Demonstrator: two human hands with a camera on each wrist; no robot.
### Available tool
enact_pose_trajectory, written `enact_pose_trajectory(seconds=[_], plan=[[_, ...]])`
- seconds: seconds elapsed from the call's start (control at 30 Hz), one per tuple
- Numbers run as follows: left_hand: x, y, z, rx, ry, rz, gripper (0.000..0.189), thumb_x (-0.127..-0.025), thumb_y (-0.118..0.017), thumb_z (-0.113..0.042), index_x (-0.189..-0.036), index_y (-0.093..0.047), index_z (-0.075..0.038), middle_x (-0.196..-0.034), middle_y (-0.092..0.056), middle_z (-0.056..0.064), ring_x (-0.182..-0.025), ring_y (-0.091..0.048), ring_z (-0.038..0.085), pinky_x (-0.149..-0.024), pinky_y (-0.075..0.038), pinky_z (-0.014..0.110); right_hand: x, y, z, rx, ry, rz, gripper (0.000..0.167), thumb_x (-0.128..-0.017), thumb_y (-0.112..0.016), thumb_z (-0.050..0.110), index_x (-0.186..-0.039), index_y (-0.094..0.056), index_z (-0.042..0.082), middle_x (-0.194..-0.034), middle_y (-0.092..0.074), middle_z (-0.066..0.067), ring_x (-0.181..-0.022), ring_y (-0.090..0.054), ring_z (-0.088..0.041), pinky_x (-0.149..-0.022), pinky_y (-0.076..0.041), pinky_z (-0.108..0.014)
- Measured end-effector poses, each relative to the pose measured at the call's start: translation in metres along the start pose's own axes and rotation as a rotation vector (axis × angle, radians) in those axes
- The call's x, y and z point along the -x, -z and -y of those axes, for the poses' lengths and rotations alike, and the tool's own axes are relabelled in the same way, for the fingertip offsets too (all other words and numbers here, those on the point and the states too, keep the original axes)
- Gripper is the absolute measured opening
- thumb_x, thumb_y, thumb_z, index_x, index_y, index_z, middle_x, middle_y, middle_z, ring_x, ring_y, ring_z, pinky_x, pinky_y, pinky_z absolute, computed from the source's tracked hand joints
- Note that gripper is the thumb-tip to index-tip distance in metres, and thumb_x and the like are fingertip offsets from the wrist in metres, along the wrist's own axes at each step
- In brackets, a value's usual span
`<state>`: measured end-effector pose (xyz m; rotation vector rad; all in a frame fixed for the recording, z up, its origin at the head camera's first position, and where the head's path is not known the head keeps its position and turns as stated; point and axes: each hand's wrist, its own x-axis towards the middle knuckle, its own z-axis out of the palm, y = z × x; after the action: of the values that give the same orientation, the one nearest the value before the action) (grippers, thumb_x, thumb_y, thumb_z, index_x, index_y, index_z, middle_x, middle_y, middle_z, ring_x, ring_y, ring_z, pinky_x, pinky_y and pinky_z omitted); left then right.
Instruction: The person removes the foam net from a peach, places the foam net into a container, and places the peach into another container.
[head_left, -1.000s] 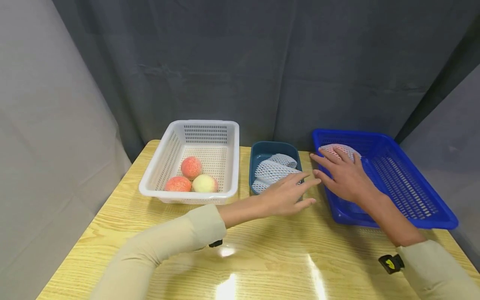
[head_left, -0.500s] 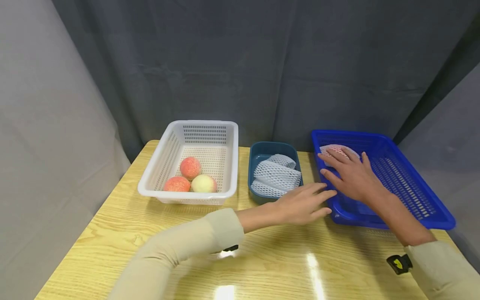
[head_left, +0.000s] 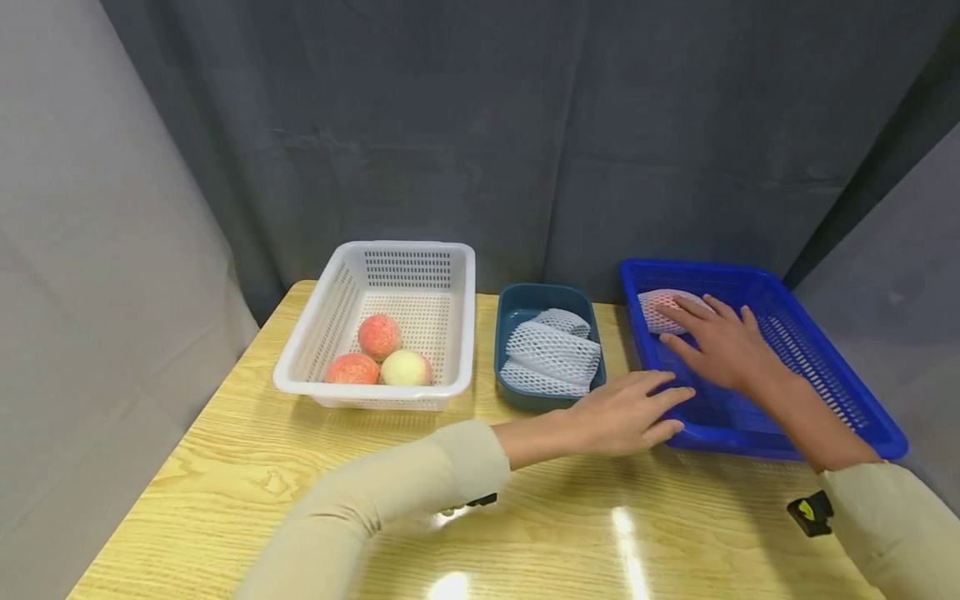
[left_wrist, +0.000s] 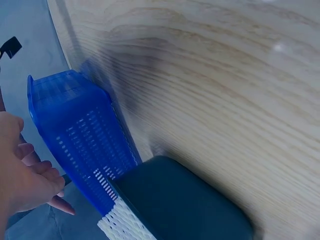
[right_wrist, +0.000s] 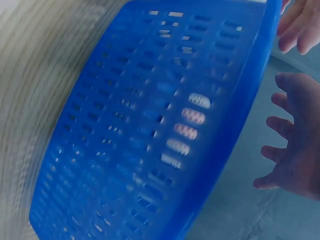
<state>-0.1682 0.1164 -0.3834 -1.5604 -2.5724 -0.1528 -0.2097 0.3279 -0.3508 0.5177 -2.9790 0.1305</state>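
Observation:
A peach in a white foam net lies at the far left of the blue basket. My right hand hovers over that basket with fingers spread, fingertips overlapping the netted peach in the head view. In the right wrist view, the right hand shows beyond the basket's rim, holding nothing. My left hand, fingers loosely extended, is at the basket's near left corner and grips nothing. Pink and white netting shows through the basket's slots in the right wrist view.
Left of the blue basket, a dark teal bin holds several white foam nets. A white basket with three bare peaches stands farther left. Behind the wooden table hangs a dark curtain.
Both hands have moved rightward, the left from in front of the teal bin to the blue basket's corner. The right hand has drawn back from the netted peach, uncovering more of it.

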Motion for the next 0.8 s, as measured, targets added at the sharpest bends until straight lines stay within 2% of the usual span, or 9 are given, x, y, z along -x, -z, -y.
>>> enact_pose_trajectory(seconds=[0.17,0.43,0.8], plan=[[-0.004,-0.002,-0.007,-0.024,-0.007,0.011,0.051,-0.108,-0.034,-0.042,-0.155,-0.039,-0.021,-0.154,-0.041,0.004,-0.143,-0.032,0.014,-0.116,-0.019,0.023,-0.006,-0.004,-0.017,0.029,-0.006,0.04,0.055,-0.103,-0.053,0.037,-0.15,-0.043,0.01,-0.153,-0.035,-0.027,-0.133,-0.025,-0.061,-0.098,-0.018,-0.082],[-0.012,-0.002,-0.012,-0.099,-0.052,-0.005,0.05,-0.109,-0.033,-0.041,-0.154,-0.04,-0.021,-0.153,-0.043,0.002,-0.142,-0.033,0.013,-0.117,-0.016,0.024,-0.014,-0.004,-0.035,0.059,-0.013,0.096,0.058,-0.103,-0.053,0.04,-0.15,-0.043,0.007,-0.152,-0.035,-0.029,-0.132,-0.026,-0.063,-0.097,-0.019,-0.083],[-0.017,-0.007,-0.013,-0.096,-0.058,0.037,0.048,-0.109,-0.031,-0.038,-0.154,-0.04,-0.023,-0.154,-0.042,0.003,-0.143,-0.033,0.014,-0.117,-0.011,0.023,-0.027,0.001,-0.048,0.093,0.009,0.127,0.058,-0.1,-0.059,0.034,-0.148,-0.044,0.005,-0.148,-0.037,-0.033,-0.13,-0.028,-0.064,-0.098,-0.024,-0.079]])
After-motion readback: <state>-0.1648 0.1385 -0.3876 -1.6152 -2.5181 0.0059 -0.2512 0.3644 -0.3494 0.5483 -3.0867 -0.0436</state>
